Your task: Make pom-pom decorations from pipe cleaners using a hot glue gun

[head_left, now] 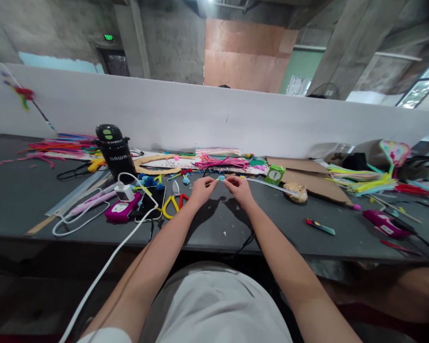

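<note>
Both my hands meet over the middle of the dark table [214, 228], fingertips pinched. Between them is a small light-blue fuzzy piece [221, 177] with a touch of yellow-green; its exact shape is too small to make out. My left hand [202, 191] grips its left side, and my right hand [240, 190] grips its right side. Cutting pliers [176, 189] with yellow and red handles lie left of my left hand. Little blue fuzzy pieces [186, 180] rest just beyond the pliers. A bundle of pink pipe cleaners [221, 163] lies behind my hands.
On the left stand a black tumbler [117, 157] and a purple power strip [121, 209] with a white charger and cable, beside a phone [153, 206]. To the right are a green box [275, 174], a tan lump [296, 192], cardboard [318, 183] and a cutter knife [321, 226].
</note>
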Action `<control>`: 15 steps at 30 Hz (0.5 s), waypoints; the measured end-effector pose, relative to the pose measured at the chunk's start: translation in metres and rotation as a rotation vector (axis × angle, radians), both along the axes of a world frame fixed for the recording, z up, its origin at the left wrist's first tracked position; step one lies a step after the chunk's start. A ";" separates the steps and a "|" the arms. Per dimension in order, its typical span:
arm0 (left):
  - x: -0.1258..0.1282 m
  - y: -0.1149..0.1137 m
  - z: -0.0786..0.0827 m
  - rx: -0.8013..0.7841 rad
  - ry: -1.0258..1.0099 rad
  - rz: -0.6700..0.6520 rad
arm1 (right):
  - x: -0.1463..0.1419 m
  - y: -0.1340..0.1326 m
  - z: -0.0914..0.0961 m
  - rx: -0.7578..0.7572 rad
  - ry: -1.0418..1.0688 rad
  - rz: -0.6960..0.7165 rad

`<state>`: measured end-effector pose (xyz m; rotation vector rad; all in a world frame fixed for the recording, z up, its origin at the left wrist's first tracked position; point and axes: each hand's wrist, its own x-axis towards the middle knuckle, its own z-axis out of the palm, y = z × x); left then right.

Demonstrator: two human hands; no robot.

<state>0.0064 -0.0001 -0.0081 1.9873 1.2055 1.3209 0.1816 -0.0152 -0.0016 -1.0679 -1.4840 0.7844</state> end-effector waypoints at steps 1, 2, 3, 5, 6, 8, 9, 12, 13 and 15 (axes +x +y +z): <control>0.000 0.000 0.000 0.011 0.010 0.001 | 0.000 0.001 -0.001 0.007 -0.026 -0.014; 0.000 -0.001 0.000 0.022 0.020 0.002 | 0.000 0.002 -0.003 0.015 -0.048 -0.027; 0.001 -0.002 0.001 0.031 0.029 0.001 | 0.000 0.003 -0.004 0.024 -0.064 -0.036; 0.001 -0.003 0.002 0.045 0.040 -0.005 | 0.001 0.004 -0.006 0.037 -0.086 -0.043; 0.001 -0.004 0.003 0.049 0.040 -0.006 | 0.001 0.004 -0.007 0.041 -0.095 -0.044; 0.002 -0.005 0.004 0.052 0.041 -0.007 | 0.001 0.005 -0.008 0.043 -0.112 -0.054; 0.002 -0.006 0.004 0.054 0.044 -0.005 | 0.001 0.005 -0.008 0.042 -0.119 -0.061; 0.002 -0.007 0.005 0.067 0.065 0.000 | 0.001 0.006 -0.009 0.038 -0.133 -0.074; 0.002 -0.007 0.006 0.072 0.070 -0.002 | 0.001 0.006 -0.009 0.037 -0.133 -0.074; 0.002 -0.008 0.006 0.081 0.075 -0.007 | 0.001 0.006 -0.009 0.031 -0.128 -0.074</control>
